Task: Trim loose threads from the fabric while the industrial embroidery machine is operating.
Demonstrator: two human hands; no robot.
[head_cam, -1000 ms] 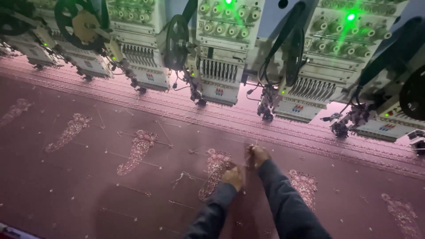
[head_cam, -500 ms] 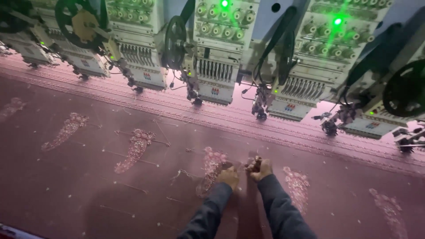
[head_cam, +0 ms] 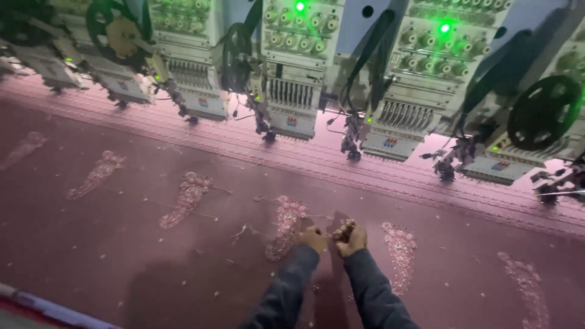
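near edge, bottom centre of frame: my two dark sleeves run up to both hands on the maroon fabric [head_cam: 122, 256]. since half a second ago the hands have slid closer together and a bit right in frame as the head camera panned; they now sit nearly touching. left hand [head_cam: 313, 239] is curled, fingertips pinched down at the lower right edge of an embroidered paisley motif [head_cam: 286, 226]. right hand [head_cam: 350, 237] is a loose fist, fingers pressed together; looks like both pinch a loose thread end between them, but it's too thin to confirm. my read: trimming or pulling stray threads at this motif, work staying at one spot.

mid frame: a row of the same pale pink motifs runs from left to lower right, next one [head_cam: 400, 251] just right of the right hand, another [head_cam: 187, 198] to the left. loose thread bits scattered over the cloth.

far, top of frame: row of white embroidery heads [head_cam: 292, 91], each with a small rectangular red-and-blue label low on its front [head_cam: 292, 122]. green indicator lights [head_cam: 445, 28] glow at top centre and upper right. black round wheel [head_cam: 544, 113] at upper right.
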